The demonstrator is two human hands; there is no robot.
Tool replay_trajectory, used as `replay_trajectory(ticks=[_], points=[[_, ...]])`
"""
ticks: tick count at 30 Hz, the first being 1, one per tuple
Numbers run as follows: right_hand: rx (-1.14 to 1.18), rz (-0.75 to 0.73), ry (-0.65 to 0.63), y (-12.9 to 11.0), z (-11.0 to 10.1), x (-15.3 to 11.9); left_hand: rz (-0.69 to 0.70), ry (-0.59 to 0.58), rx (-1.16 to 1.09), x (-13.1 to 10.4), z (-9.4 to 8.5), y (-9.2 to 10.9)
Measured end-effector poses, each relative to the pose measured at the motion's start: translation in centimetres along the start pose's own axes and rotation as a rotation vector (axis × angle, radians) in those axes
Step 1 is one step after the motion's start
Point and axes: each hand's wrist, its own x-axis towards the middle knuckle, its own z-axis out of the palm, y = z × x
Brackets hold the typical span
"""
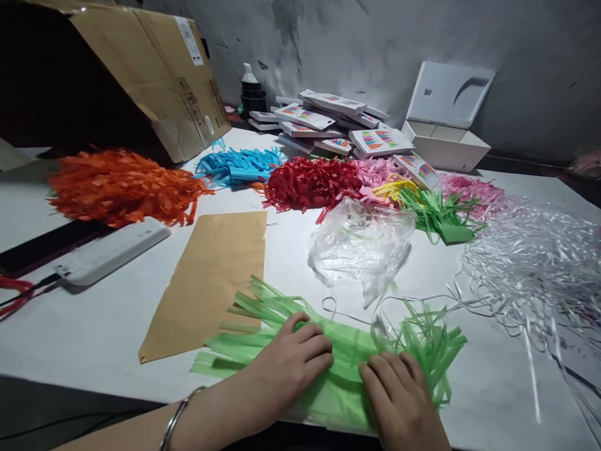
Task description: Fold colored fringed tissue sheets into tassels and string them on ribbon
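A sheet of green tissue paper [342,376] with fringed strips at both ends lies at the front edge of the table. On its left part rests my left hand [293,360], a metal bangle at the wrist, with fingers bent and gripping the paper. My right hand [399,388] holds the right part with curled fingers, the thumb hidden. Cut green strips [434,344] fan out beyond the right hand. Just behind the sheet is a crumpled clear plastic bag [359,244]. To the left lies a flat piece of brown paper [211,282].
Orange [122,185], blue [239,166] and red tassel piles [312,181] line the back, with green tassels [441,213] farther right. White ribbon [539,263] spreads at right. Behind are stacked flat boxes [328,116], an open white box [446,141] and a carton [173,75]. A power strip [115,250] sits left.
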Motion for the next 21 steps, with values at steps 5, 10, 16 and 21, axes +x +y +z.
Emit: replay_trajectory(ticks=[5,10,16,21], points=[[-0.024,0.225,-0.066,0.2,-0.1,0.4,-0.237,-0.07,0.042,1.1,-0.4,0.0],[-0.28,0.311,-0.118,0.4,0.0,1.0,-0.364,-0.255,0.12,3.1,-1.0,-0.6],[-0.206,0.194,0.055,-0.4,0.3,1.5,-0.362,-0.289,0.133,3.8,-0.7,-0.9],[0.041,0.062,0.11,-1.1,1.1,2.0,-0.328,-0.174,0.131,3.2,-0.5,-1.0]])
